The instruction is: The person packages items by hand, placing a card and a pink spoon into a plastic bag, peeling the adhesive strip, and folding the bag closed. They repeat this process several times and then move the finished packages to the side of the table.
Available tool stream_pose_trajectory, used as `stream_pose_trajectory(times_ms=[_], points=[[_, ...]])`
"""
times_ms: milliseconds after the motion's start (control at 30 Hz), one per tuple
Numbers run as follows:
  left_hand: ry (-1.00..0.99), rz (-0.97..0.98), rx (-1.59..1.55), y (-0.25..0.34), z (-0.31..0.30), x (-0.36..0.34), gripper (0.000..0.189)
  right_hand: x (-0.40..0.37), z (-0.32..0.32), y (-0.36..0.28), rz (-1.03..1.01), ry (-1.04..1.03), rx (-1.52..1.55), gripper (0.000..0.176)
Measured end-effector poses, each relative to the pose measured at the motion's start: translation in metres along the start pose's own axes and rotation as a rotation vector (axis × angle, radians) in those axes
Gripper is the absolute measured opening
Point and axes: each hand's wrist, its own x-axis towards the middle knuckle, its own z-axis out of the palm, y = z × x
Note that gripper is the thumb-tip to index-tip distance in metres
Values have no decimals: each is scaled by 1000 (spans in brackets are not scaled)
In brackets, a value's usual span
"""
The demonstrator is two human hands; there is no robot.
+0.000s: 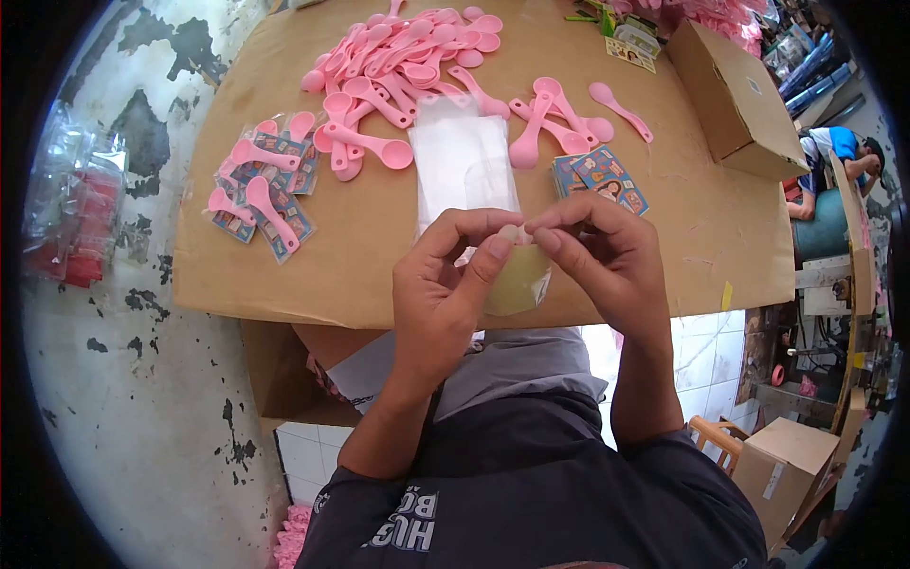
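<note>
Between them, my left hand (441,275) and my right hand (607,256) pinch the upper edge of a small clear plastic bag (519,284) with a yellow-green face. Thumbs and forefingers nearly meet at its top, close over the table's front edge. Just beyond my fingers lies a stack of clear plastic bags (463,156). Past my right hand sits a pile of blue printed cards (607,180). To the left are packed bags with blue cards (294,237), with pink scoops (273,213) on and among them.
A large heap of pink scoops (417,47) covers the far side of the brown table (360,266), with several more scoops (550,119) right of the bags. An open cardboard box (739,104) stands at the right edge. Another person (834,161) sits farther right. A peeling wall (123,379) is at left.
</note>
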Motion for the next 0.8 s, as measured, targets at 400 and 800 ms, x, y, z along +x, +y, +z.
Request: stream_pose_trajectory(times_ms=[400,800], points=[[-2,-56,-7,-3,6,3,24,-1,-13,-5,44,-39,187,16],[-3,28,-93,-6,2,2,24,-5,-8,-7,13,-9,279,16]])
